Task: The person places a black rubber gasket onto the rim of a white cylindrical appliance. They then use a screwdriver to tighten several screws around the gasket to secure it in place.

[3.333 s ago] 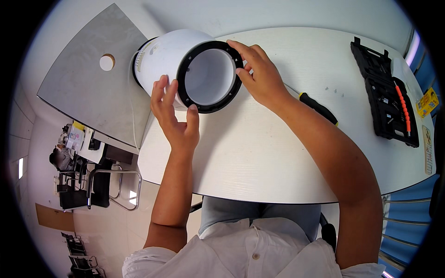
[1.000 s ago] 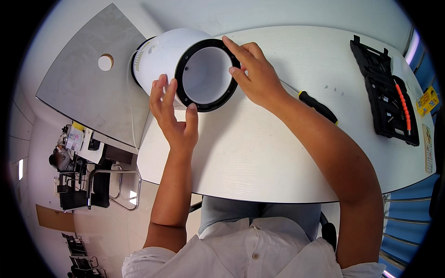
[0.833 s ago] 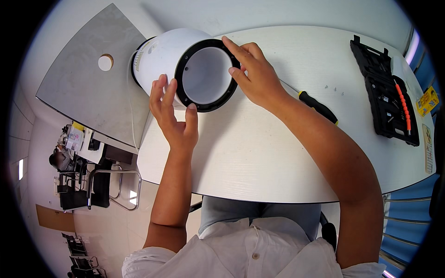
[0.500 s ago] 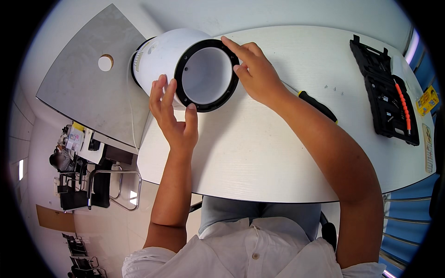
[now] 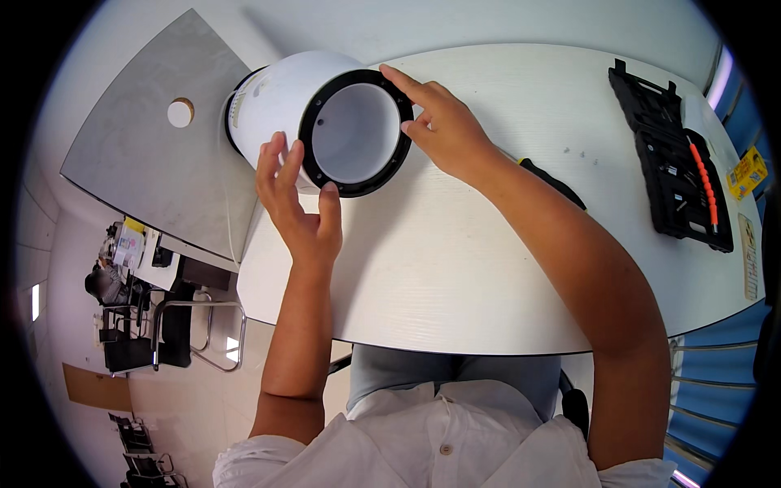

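A white rounded cylinder-shaped housing (image 5: pixel 272 114) lies tilted at the far left of the white table, its round open end facing me. A black ring (image 5: pixel 308 167) with small screw holes edges that opening, and the hollow inside is pale and smooth. Against the ring's left and lower-left edge rest the fingers and thumb of my left hand (image 5: pixel 297 207), slightly spread. My right hand (image 5: pixel 446 130) holds the ring's right side, index finger stretched along the upper edge and thumb below it. Partly hidden behind my right forearm is a screwdriver (image 5: pixel 553 183) with a black and yellow handle.
Several small screws (image 5: pixel 582 154) lie right of centre. An open black tool case (image 5: pixel 679 175) holds bits and an orange flexible shaft (image 5: pixel 703 183); a yellow box (image 5: pixel 747 173) stands beyond it. A grey table (image 5: pixel 154 163) adjoins on the left, with a round white-topped object (image 5: pixel 180 113) on it.
The whole scene has shifted slightly left in the picture. Both hands keep their places on the black ring, and less of the screwdriver's shaft shows.
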Tool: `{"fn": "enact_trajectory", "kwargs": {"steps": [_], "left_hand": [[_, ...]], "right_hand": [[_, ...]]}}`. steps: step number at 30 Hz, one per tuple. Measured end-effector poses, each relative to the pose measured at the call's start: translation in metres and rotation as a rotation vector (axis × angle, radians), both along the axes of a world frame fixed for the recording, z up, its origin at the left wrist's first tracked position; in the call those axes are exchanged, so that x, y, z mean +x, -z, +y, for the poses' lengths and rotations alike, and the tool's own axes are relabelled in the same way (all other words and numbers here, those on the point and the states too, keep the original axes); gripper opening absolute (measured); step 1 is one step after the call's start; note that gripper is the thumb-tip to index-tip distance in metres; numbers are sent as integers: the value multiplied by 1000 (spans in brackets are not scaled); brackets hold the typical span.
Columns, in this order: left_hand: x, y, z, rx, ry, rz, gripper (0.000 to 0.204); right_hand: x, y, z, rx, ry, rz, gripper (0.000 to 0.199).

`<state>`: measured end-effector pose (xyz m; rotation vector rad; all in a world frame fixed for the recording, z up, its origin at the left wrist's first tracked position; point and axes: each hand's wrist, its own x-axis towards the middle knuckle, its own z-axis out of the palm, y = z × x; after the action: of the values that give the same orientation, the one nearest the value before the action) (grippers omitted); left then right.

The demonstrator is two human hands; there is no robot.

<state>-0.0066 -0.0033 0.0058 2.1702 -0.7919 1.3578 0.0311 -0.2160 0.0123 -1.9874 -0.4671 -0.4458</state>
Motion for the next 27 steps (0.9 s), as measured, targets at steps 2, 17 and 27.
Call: {"fn": "enact_trajectory", "kwargs": {"steps": [2, 17, 27], "left_hand": [[1, 0, -1, -19, 6, -6, 57], [1, 0, -4, -36, 22, 4, 58], [0, 1, -6, -38, 13, 3, 53]], "right_hand": [[1, 1, -1, 8, -9, -24, 68], [5, 9, 5, 138, 0, -60, 66], [3, 9, 7, 136, 61, -84, 62]]}}
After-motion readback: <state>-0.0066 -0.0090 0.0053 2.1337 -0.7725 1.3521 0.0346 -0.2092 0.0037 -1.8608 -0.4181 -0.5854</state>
